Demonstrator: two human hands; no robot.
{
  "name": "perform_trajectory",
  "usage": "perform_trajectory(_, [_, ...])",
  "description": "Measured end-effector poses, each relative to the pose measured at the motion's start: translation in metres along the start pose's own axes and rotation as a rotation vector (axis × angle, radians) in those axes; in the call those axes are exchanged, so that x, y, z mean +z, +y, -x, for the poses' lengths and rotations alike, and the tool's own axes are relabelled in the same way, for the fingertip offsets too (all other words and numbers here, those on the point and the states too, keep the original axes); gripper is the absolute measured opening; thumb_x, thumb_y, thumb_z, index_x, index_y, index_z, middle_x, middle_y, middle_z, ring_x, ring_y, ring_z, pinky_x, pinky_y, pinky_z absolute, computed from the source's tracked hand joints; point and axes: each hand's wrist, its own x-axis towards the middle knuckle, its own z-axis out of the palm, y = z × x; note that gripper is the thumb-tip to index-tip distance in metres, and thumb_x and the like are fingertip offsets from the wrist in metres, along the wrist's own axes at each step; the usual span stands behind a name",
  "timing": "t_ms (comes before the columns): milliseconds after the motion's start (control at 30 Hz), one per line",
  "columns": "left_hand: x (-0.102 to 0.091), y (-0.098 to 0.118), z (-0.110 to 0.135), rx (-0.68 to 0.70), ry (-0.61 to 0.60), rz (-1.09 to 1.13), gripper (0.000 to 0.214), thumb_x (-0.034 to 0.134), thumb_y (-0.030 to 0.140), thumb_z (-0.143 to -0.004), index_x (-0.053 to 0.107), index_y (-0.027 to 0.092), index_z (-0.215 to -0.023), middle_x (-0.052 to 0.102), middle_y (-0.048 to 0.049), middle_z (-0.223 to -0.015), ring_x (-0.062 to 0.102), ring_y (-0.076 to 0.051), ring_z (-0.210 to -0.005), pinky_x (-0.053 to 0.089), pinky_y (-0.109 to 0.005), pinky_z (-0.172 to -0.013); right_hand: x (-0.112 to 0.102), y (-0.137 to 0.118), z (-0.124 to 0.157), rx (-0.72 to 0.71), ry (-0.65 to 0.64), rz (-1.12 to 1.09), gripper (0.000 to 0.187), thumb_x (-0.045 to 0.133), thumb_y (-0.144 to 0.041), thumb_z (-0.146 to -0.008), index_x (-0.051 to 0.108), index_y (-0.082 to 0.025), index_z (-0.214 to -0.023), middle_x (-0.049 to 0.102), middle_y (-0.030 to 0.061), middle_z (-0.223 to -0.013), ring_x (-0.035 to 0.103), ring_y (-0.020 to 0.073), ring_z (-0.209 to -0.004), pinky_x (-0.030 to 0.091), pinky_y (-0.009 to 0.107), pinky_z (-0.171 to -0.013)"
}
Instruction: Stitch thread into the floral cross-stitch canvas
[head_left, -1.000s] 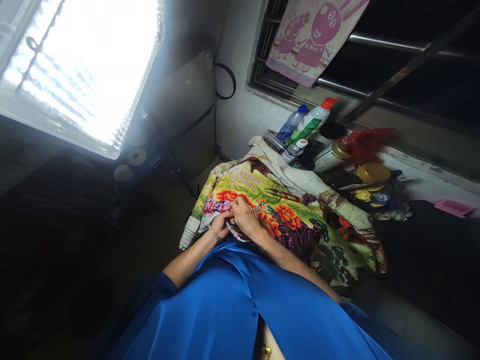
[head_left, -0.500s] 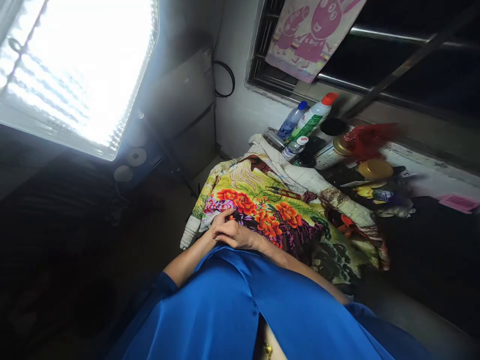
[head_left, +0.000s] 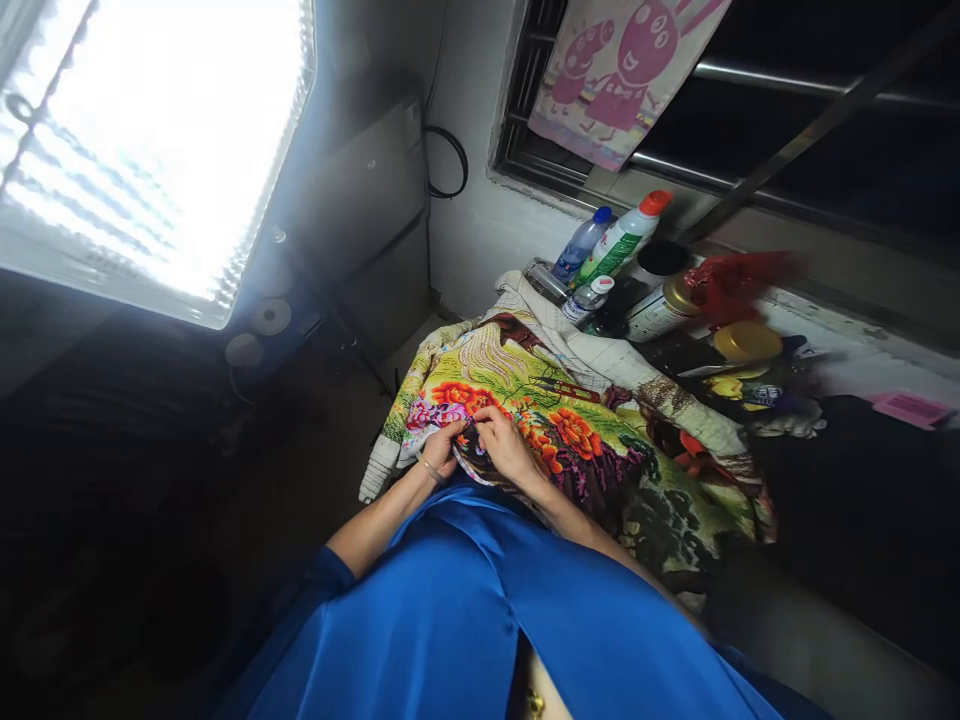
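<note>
A colourful embroidered cloth (head_left: pixel 600 440) with orange flowers and a yellow-green ground is spread before me, its far and right edges rolled up pale. My left hand (head_left: pixel 442 450), with a bracelet at the wrist, is closed on the near edge of this cloth, thumb on top. Just right of it my right hand (head_left: pixel 510 450) pinches thumb and forefinger together over the cloth, near the left thumb; whatever is between those fingertips is too small to make out. Red-handled thread snips (head_left: pixel 571 389) lie on the cloth beyond my right hand.
Beyond the cloth, below a barred window, stand a blue-capped bottle (head_left: pixel 583 245), a red-capped spray bottle (head_left: pixel 622 240), a small clear bottle (head_left: pixel 589 298) and a gold-rimmed can (head_left: pixel 664 308). A bright lamp (head_left: pixel 157 150) hangs at upper left. A grey fridge (head_left: pixel 360 190) stands behind.
My right hand has moved from over my left wrist up onto the cloth, its fingers now pinched near the left thumb. The left hand, partly covered before, now shows with its bracelet.
</note>
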Motion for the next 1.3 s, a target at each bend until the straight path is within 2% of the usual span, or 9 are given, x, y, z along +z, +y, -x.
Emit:
perform_trajectory(133, [0.004, 0.002, 0.002, -0.082, 0.006, 0.024, 0.013, 0.067, 0.009, -0.058, 0.057, 0.016, -0.055, 0.065, -0.0042, -0.056, 0.067, -0.023, -0.08, 0.05, -0.035, -0.084, -0.009, 0.01, -0.005, 0.079, -0.023, 0.0, 0.015, 0.047, -0.025, -0.074, 0.06, -0.018, -0.073, 0.05, -0.0049, -0.045, 0.048, 0.0119, -0.043, 0.038, 0.023, -0.047])
perform_trajectory(500, [0.002, 0.003, 0.0, -0.1, 0.029, 0.029, 0.014, 0.067, 0.007, -0.059, 0.057, 0.015, -0.054, 0.067, -0.0056, -0.059, 0.067, -0.023, -0.081, 0.05, -0.035, -0.086, -0.009, 0.009, -0.006, 0.024, -0.026, 0.15, 0.025, 0.046, -0.024, -0.073, 0.068, -0.017, -0.066, 0.055, -0.0007, -0.044, 0.049, 0.0125, -0.043, 0.036, 0.023, -0.046])
perform_trajectory(700, [0.005, 0.005, 0.003, -0.103, 0.038, 0.026, 0.014, 0.066, 0.006, -0.06, 0.058, 0.015, -0.054, 0.065, -0.0047, -0.056, 0.067, -0.022, -0.078, 0.05, -0.034, -0.086, -0.011, 0.006, -0.008, 0.032, -0.027, 0.232, 0.025, 0.047, -0.022, -0.073, 0.072, -0.016, -0.074, 0.058, -0.0002, -0.046, 0.05, 0.0126, -0.044, 0.037, 0.023, -0.049])
perform_trajectory(833, [0.006, 0.007, 0.005, -0.113, 0.018, 0.016, 0.015, 0.068, 0.007, -0.059, 0.057, 0.016, -0.054, 0.065, -0.0032, -0.055, 0.068, -0.021, -0.077, 0.05, -0.033, -0.084, -0.009, 0.002, -0.009, 0.019, 0.005, 0.305, 0.023, 0.047, -0.021, -0.073, 0.069, -0.017, -0.067, 0.061, 0.0006, -0.048, 0.052, 0.012, -0.044, 0.039, 0.023, -0.051])
perform_trajectory(967, [0.006, 0.007, 0.005, -0.11, 0.0, 0.024, 0.012, 0.069, 0.009, -0.059, 0.059, 0.016, -0.058, 0.066, -0.0031, -0.056, 0.068, -0.022, -0.079, 0.05, -0.033, -0.083, -0.004, 0.005, -0.007, 0.048, -0.019, 0.216, 0.023, 0.045, -0.02, -0.075, 0.067, -0.017, -0.069, 0.06, -0.0009, -0.047, 0.052, 0.0116, -0.041, 0.041, 0.022, -0.049])
perform_trajectory(1133, [0.008, 0.007, 0.004, -0.099, 0.038, 0.012, 0.015, 0.069, 0.01, -0.06, 0.056, 0.016, -0.055, 0.063, -0.0022, -0.053, 0.067, -0.022, -0.08, 0.049, -0.033, -0.084, -0.003, 0.014, -0.005, 0.016, 0.059, 0.141, 0.016, 0.054, -0.023, -0.072, 0.069, -0.019, -0.071, 0.07, 0.0036, -0.066, 0.062, 0.0162, -0.058, 0.047, 0.026, -0.057])
perform_trajectory(1300, [0.012, 0.009, 0.007, -0.104, 0.055, -0.009, 0.016, 0.068, 0.009, -0.059, 0.056, 0.017, -0.052, 0.062, -0.0014, -0.05, 0.066, -0.022, -0.078, 0.049, -0.033, -0.084, -0.006, 0.018, -0.007, 0.004, 0.057, 0.13, 0.015, 0.056, -0.019, -0.071, 0.071, -0.021, -0.071, 0.072, 0.0045, -0.074, 0.065, 0.0187, -0.066, 0.05, 0.03, -0.066])
